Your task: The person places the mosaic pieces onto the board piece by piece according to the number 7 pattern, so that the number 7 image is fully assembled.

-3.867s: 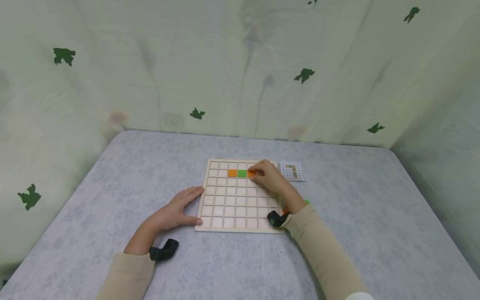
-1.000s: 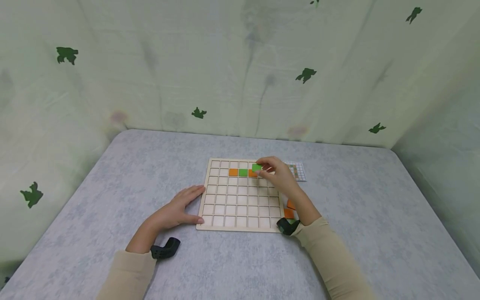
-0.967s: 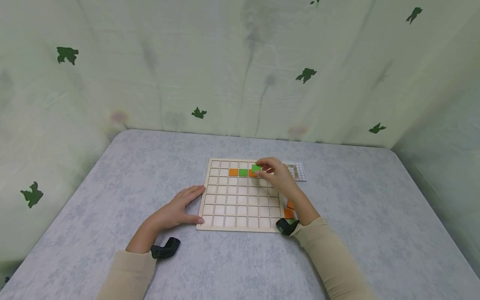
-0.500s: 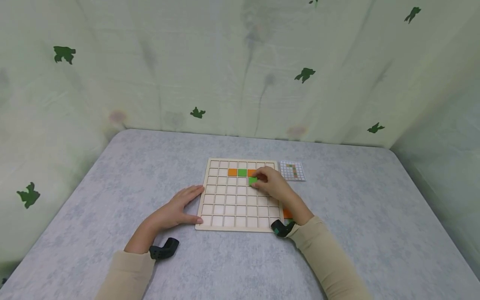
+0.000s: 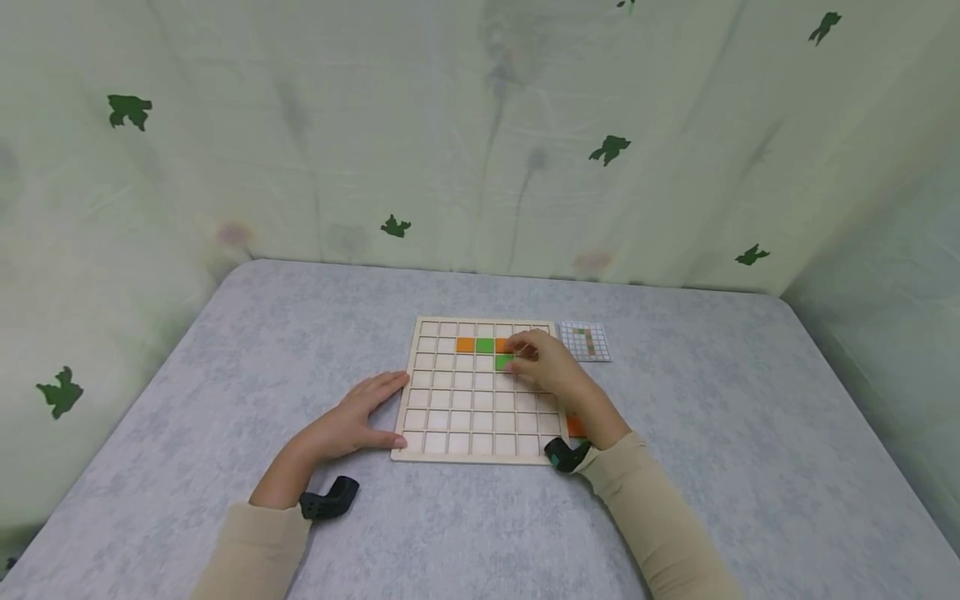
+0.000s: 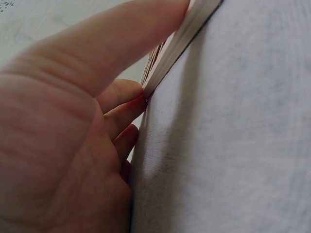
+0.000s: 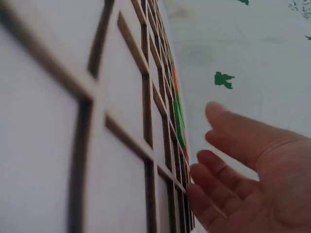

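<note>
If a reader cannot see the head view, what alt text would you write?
A person's right hand is over a gridded board, by a green tile below a row of orange, green and orange tiles; the left hand touches the board's left edge. A patterned card lies right of the board.

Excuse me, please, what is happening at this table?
A person works on a gridded board. Their left grip touches its left side; the right grip, fingers loosely apart, is by a green tile below the right end of an orange-green-orange row. A small pattern card lies beside the board; a loose orange tile is partly hidden by the right arm.
</note>
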Tool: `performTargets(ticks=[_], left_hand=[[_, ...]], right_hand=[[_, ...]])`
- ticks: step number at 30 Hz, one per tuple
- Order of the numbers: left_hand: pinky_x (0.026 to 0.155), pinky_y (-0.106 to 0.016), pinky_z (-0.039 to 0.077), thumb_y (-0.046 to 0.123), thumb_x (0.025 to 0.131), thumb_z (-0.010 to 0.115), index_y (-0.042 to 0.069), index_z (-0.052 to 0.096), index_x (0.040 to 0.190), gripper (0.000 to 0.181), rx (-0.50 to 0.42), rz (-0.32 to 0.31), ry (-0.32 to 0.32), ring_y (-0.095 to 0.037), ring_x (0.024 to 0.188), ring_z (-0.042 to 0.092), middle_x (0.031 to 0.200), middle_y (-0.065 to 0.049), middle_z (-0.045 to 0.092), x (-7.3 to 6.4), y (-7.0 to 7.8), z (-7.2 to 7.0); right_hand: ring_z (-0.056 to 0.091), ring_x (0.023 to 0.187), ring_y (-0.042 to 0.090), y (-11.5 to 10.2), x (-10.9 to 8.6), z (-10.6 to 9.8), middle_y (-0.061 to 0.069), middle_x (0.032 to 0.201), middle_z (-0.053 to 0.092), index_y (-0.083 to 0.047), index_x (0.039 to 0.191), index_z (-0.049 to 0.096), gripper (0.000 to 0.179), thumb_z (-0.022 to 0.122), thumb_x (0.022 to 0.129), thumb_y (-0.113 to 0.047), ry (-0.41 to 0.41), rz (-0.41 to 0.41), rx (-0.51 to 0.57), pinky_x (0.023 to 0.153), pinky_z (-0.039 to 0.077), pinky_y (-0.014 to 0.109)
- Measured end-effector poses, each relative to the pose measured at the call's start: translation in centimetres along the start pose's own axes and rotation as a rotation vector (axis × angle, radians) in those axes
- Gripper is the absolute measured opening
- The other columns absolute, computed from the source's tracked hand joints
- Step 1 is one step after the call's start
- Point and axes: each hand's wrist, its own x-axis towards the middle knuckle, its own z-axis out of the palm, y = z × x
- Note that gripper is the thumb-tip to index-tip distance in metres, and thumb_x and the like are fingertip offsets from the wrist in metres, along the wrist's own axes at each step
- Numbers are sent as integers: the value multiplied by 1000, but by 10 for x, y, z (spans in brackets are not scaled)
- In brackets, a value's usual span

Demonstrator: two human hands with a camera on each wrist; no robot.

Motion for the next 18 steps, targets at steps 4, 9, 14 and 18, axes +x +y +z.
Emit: performTargets(ticks=[4, 9, 14, 18], left_hand=[[99, -58, 9, 41, 68, 75, 5, 25, 142, 96, -4, -1, -2, -37, 132, 8, 145, -15, 21, 1, 1, 0], [99, -58, 10, 41, 68, 75, 5, 25, 142, 96, 0, -4, -3, -37, 132, 8, 145, -15, 21, 1, 1, 1], [99, -58, 10, 41, 68, 76, 5, 26, 142, 96, 6, -1, 1, -37, 131, 9, 145, -15, 22, 1, 0, 0], [99, -58, 10, 40, 68, 76, 5, 26, 142, 96, 4, 3, 4, -37, 131, 9, 145, -15, 22, 0, 0, 1]], right_hand=[[49, 101, 20, -3, -6, -13, 3, 115, 53, -8, 119, 57, 38, 65, 84, -21, 24, -56, 5, 85, 41, 35], [48, 104, 23, -6, -25, -31, 6, 117, 52, -6, 121, 55, 41, 64, 84, -21, 48, -112, -22, 87, 40, 37], [47, 105, 27, 0, -48, -46, 11, 118, 52, -4, 121, 54, 41, 65, 84, -18, 48, -119, -35, 88, 39, 41], [48, 103, 27, 11, -63, -55, 11, 118, 53, -3, 120, 54, 41, 66, 83, -15, 49, -124, -56, 87, 40, 42]])
